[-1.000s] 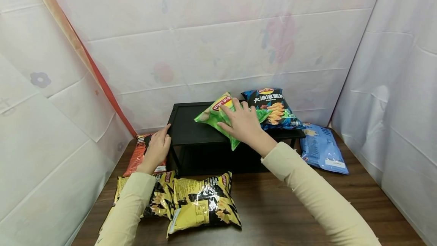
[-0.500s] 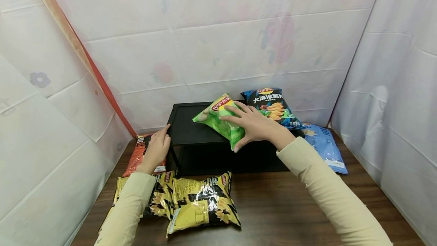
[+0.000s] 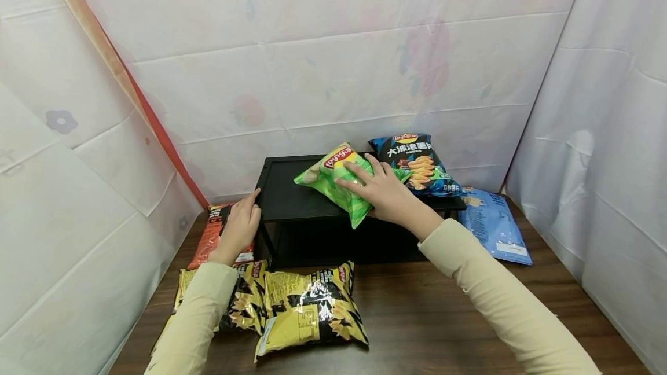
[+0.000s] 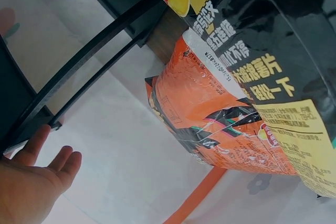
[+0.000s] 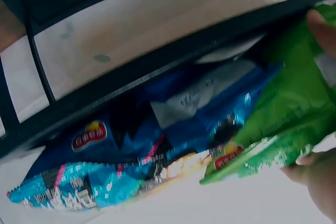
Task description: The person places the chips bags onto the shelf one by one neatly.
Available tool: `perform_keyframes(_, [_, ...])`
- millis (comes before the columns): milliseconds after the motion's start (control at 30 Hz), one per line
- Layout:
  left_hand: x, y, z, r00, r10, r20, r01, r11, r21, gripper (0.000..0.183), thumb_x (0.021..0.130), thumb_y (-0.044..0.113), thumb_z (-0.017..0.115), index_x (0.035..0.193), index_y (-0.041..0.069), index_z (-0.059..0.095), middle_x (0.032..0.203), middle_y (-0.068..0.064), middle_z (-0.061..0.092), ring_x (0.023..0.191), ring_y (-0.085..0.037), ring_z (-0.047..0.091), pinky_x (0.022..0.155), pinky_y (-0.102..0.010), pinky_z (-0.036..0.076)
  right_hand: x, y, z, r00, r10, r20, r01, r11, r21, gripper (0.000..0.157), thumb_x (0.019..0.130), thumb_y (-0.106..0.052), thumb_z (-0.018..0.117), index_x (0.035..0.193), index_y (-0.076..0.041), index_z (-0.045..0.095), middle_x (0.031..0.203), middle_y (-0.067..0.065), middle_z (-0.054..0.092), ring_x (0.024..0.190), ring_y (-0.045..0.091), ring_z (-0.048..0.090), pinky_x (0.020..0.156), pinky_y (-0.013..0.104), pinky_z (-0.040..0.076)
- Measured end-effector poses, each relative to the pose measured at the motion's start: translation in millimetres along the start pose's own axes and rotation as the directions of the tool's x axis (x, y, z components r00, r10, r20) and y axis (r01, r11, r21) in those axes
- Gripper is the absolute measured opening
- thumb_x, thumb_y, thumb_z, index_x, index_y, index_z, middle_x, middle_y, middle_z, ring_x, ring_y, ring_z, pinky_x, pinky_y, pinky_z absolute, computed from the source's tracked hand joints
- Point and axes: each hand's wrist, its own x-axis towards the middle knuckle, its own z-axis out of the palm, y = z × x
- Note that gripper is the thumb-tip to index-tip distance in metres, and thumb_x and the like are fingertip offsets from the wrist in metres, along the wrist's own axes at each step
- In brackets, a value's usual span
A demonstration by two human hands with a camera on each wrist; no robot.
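My right hand (image 3: 388,197) grips the front right of a green Lay's chip bag (image 3: 324,181), which lies slanted on top of a black two-tier shelf (image 3: 283,192). In the right wrist view, the thumb and fingers lie on opposite sides of the green bag (image 5: 296,100). Beside it on the shelf top stands a dark blue chip bag (image 3: 409,152), partly overlapped by green wrapping. At the shelf's left front corner, my left hand (image 3: 239,227) rests its extended index fingertip on the edge. The left wrist view shows its other fingers loosely bent and holding nothing.
Left of the shelf lies a red chip bag (image 3: 208,239). Several yellow-and-black chip bags (image 3: 318,317) lie on the wooden table (image 3: 417,317) at the front left. A light blue bag (image 3: 492,224) is at the right. White cloth (image 3: 333,85) surrounds the table.
My right hand shifted rightward and spread its fingers along the green bag, then drew them in on its right part. The bag barely moved. My left hand stayed put.
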Motion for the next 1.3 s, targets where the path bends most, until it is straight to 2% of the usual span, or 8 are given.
perform_keyframes(133, [0.3, -0.2, 0.3, 1.000, 0.003, 0.000, -0.003, 1.000, -0.001, 0.050, 0.099, 0.029, 0.019, 0.146, 0.013, 0.023, 0.144, -0.020, 0.033, 0.131, -0.043, 0.027, 0.104, -0.061, 0.021, 1, -4, 6.8, 0.995, 0.017, -0.101, -0.024, 0.997, -0.068, 0.086, 0.067, -0.038, 0.079, 0.140, -0.030, 0.035, 0.145, 0.009, 0.031, 0.129, 0.042, 0.031, 0.089, 0.053, 0.042])
perform_keyframes(333, [0.4, -0.5, 0.4, 1.000, 0.001, 0.003, -0.001, 1.000, -0.004, 0.050, 0.099, 0.029, 0.019, 0.147, 0.013, 0.023, 0.144, -0.020, 0.032, 0.131, -0.043, 0.026, 0.104, -0.061, 0.020, 5, -12, 14.5, 0.969, 0.051, -0.243, -0.081, 0.990, -0.113, 0.077, 0.067, -0.040, 0.078, 0.134, -0.024, 0.044, 0.139, 0.011, 0.040, 0.126, 0.041, 0.036, 0.082, 0.049, 0.046])
perform_keyframes(533, [0.8, 0.0, 0.5, 1.000, 0.003, -0.005, -0.003, 1.000, -0.003, 0.050, 0.099, 0.029, 0.019, 0.146, 0.013, 0.024, 0.144, -0.020, 0.033, 0.131, -0.043, 0.027, 0.104, -0.061, 0.021, 11, -21, 19.2, 0.943, 0.081, -0.322, -0.131, 0.982, -0.138, 0.065, 0.072, -0.037, 0.075, 0.130, -0.020, 0.049, 0.134, 0.013, 0.047, 0.123, 0.039, 0.042, 0.080, 0.049, 0.048])
perform_keyframes(800, [1.1, -1.0, 0.3, 1.000, 0.008, -0.010, -0.008, 1.000, -0.001, 0.050, 0.099, 0.028, 0.020, 0.146, 0.012, 0.025, 0.144, -0.021, 0.033, 0.130, -0.044, 0.028, 0.103, -0.061, 0.022, 17, -29, 22.2, 0.930, 0.149, -0.335, -0.210, 0.965, -0.154, 0.063, 0.073, -0.036, 0.075, 0.129, -0.019, 0.050, 0.131, 0.014, 0.047, 0.120, 0.040, 0.044, 0.079, 0.050, 0.049])
perform_keyframes(1067, [-10.5, 6.1, -5.1, 1.000, -0.019, 0.004, 0.020, 1.000, -0.005, 0.051, 0.099, 0.030, 0.019, 0.147, 0.013, 0.023, 0.145, -0.021, 0.032, 0.131, -0.043, 0.026, 0.104, -0.061, 0.021, 24, -38, 19.3, 0.930, 0.200, -0.310, -0.261, 0.951, -0.168, 0.054, 0.079, -0.032, 0.069, 0.127, -0.018, 0.051, 0.129, 0.013, 0.050, 0.118, 0.039, 0.046, 0.080, 0.053, 0.049])
perform_keyframes(1300, [-18.8, 12.1, -9.1, 0.999, -0.043, 0.003, 0.043, 0.999, 0.000, 0.051, 0.099, 0.030, 0.019, 0.147, 0.013, 0.023, 0.145, -0.021, 0.031, 0.131, -0.043, 0.026, 0.103, -0.062, 0.021, 24, -44, 13.0, 0.939, 0.247, -0.239, -0.291, 0.941, -0.171, 0.063, 0.078, -0.040, 0.069, 0.132, -0.019, 0.045, 0.131, 0.011, 0.050, 0.119, 0.036, 0.047, 0.085, 0.052, 0.047])
